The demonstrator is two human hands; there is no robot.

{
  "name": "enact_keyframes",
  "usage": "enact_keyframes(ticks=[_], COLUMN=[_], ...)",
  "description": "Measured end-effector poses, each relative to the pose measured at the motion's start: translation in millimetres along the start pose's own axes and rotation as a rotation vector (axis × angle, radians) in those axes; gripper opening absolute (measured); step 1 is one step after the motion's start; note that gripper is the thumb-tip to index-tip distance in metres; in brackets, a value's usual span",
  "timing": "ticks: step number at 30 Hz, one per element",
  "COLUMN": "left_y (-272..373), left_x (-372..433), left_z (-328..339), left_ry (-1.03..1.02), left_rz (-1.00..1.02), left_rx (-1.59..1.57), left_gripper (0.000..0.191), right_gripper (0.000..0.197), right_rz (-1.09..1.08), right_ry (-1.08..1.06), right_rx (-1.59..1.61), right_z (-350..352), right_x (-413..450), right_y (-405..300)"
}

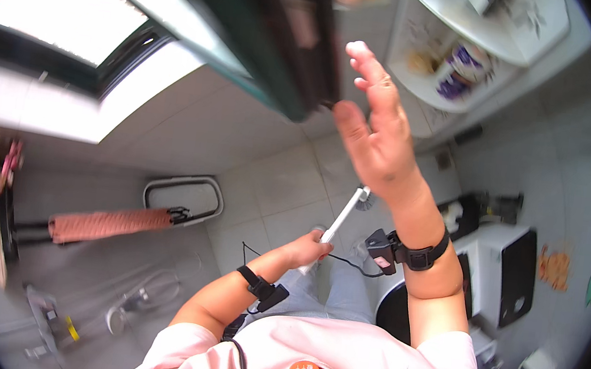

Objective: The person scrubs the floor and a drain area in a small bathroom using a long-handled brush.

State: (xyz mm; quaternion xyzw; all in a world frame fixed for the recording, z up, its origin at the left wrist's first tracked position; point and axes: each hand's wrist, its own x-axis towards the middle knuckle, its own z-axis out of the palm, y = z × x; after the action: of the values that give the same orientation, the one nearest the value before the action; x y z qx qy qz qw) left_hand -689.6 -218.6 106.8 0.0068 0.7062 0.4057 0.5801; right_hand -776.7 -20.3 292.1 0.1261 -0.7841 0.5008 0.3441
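Observation:
My left hand (310, 249) grips the white handle of a scrub brush (344, 214). The brush slants up and away over the floor, its dark bristle head (365, 199) partly tucked behind my right wrist. Raised high at the upper middle is my right hand (381, 123), thumb and fingers apart, holding nothing. It is beside the edge of a dark-framed window sash (293, 58) that swings out into the room. A small dark catch sticks out of the sash near my thumb; whether they touch cannot be told. Blur softens both sash and fingers.
A bright window frame (42, 54) is at the upper left. White corner shelves (458, 102) with bottles or packs stand upper right. A grey-rimmed basin (212, 191) and a pink cloth (110, 224) hang left. A white-and-black toilet (490, 250) is at right, a hand shower (119, 320) lower left.

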Motion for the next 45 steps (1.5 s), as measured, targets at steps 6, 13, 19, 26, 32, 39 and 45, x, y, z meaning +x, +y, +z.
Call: enact_keyframes(ticks=[6, 13, 19, 26, 32, 39, 45], left_y=[1, -63, -90, -153, -204, -207, -215], left_x=[-83, -121, -172, -217, -254, -268, -282], left_z=[-28, -30, -73, -114, -131, -137, -132], left_ry=[0.177, 0.350, 0.417, 0.552, 0.618, 0.593, 0.692], left_rz=[0.110, 0.157, 0.193, 0.202, 0.198, 0.204, 0.193], left_rx=[-0.024, -0.184, -0.151, -0.134, -0.388, -0.581, -0.667], left_gripper=[0.042, 0.035, 0.027, 0.025, 0.025, 0.018, 0.023], right_gripper=[0.043, 0.028, 0.025, 0.039, 0.057, 0.054, 0.041], right_rz=[0.148, 0.168, 0.120, -0.337, -0.815, -0.885, -0.732], right_ry=[0.152, 0.060, -0.097, -0.255, 0.153, 0.044, -0.149], right_rx=[0.257, 0.077, 0.077, -0.006, -0.253, -0.963, -0.939], right_z=[33, 87, 168, 227, 236, 301, 353], right_x=[6, -25, -26, 22, 158, 284, 317], right_y=[-16, -70, -120, -164, -248, -274, -275])
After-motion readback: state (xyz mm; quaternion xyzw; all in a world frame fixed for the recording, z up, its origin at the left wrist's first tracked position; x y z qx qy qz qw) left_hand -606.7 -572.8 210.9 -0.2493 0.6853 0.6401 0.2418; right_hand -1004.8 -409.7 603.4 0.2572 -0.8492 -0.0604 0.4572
